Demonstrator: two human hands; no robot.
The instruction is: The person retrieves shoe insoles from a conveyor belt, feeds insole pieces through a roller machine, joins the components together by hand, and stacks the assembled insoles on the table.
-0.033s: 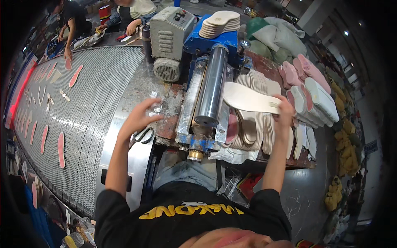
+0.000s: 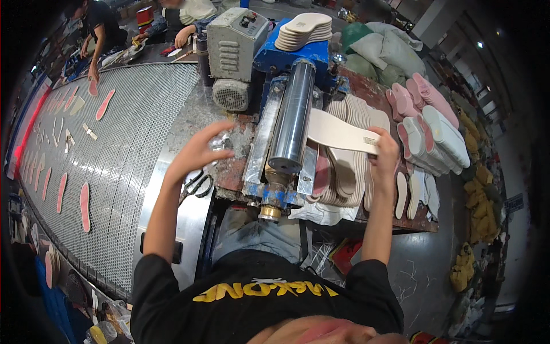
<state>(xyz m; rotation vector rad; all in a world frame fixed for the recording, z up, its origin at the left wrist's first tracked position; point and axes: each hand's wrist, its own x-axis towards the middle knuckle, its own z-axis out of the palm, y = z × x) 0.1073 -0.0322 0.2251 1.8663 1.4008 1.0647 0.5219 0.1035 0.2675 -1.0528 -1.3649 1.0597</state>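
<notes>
My right hand (image 2: 386, 151) grips the heel end of a cream insole (image 2: 339, 131). Its other end meets the right side of a shiny steel roller (image 2: 293, 120) on the blue roller machine (image 2: 267, 59). On the roller's left side, my left hand (image 2: 206, 148) hovers over the stained worktop with thumb and fingers spread, holding nothing. Below the held insole lie rows of stacked cream insoles (image 2: 345, 172), partly hidden by it. Black-handled scissors (image 2: 198, 186) rest near my left wrist.
A mesh conveyor (image 2: 129, 143) with scattered pink insoles (image 2: 85, 206) spreads out on the left. A grey motor box (image 2: 235, 49) stands behind the worktop. Pink and white insole bundles (image 2: 444, 140) sit at the right. Another person's hand (image 2: 93, 73) reaches over the conveyor's far side.
The insole has moved slightly left against the roller, and my right hand has followed it. My left hand has shifted a little right and up, still spread.
</notes>
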